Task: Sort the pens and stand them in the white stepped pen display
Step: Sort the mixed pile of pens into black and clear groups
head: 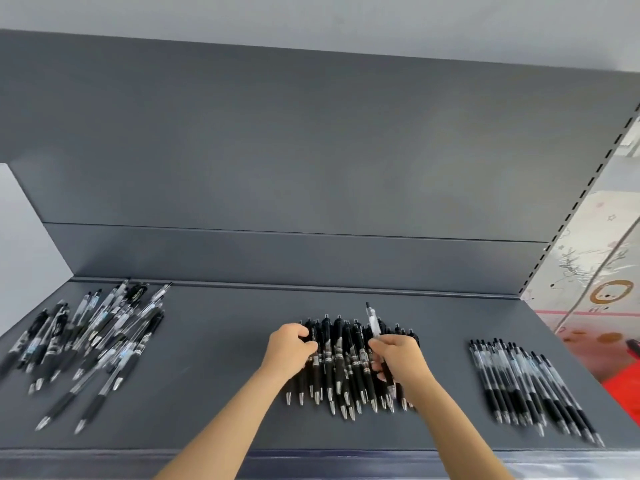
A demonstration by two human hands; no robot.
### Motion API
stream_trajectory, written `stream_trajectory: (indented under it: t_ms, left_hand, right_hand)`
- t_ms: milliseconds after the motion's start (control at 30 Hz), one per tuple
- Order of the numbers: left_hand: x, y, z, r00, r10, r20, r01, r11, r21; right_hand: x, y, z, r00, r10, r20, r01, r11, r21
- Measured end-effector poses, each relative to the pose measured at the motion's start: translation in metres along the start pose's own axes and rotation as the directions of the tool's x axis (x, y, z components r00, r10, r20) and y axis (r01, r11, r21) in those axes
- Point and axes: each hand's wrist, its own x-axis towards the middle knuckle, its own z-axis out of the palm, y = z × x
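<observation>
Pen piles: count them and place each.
3: mixed heap at left; black pens at centre; clear pens at right. The right hand holds one loose clear pen.

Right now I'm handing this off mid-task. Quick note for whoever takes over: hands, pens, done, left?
Left hand: fingers curled on the left edge of the black pens, mid-shelf.
Right hand: pinches one clear pen, raised above that group.
Other pens: mixed pile at the left of the shelf, loose and crossed; clear-barrel row at the right, roughly parallel.
Done: two groups sorted out.
Left: the held pen probably belongs with the clear-barrel row; sort the mixed pile; stand everything in the display, which is not in view.
</observation>
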Motion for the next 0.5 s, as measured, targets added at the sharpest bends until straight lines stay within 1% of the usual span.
stream_trajectory:
  t_ms: [67, 133, 200, 300, 400, 500]
  left_hand:
    - [-0.001, -0.004, -0.002, 0.999, 0.041, -0.014, -0.04, 0.999, 0.032]
    - [-0.005, -0.003, -0.001, 0.993, 0.109, -0.051, -0.105, 0.991, 0.079]
    - [-0.008, 0.0, 0.004, 0.98, 0.188, -0.062, -0.182, 0.979, 0.096]
    - [-0.013, 0.006, 0.013, 0.96, 0.277, -0.038, -0.271, 0.956, 0.116]
    - [-0.013, 0.017, 0.025, 0.939, 0.345, 0.008, -0.343, 0.929, 0.139]
    - [-0.014, 0.029, 0.039, 0.919, 0.39, 0.062, -0.395, 0.903, 0.167]
  right_hand:
    - [-0.002, 0.005, -0.012, 1.0, 0.012, 0.017, -0.014, 0.996, 0.084]
    - [-0.004, 0.009, -0.022, 1.0, 0.01, 0.02, -0.012, 0.996, 0.091]
    - [-0.006, 0.013, -0.028, 0.998, 0.04, 0.046, -0.048, 0.981, 0.189]
    - [-0.007, 0.017, -0.034, 0.991, 0.075, 0.112, -0.112, 0.923, 0.369]
    - [-0.008, 0.02, -0.042, 0.986, 0.075, 0.146, -0.142, 0.841, 0.522]
    - [-0.012, 0.022, -0.053, 0.98, 0.081, 0.181, -0.174, 0.79, 0.588]
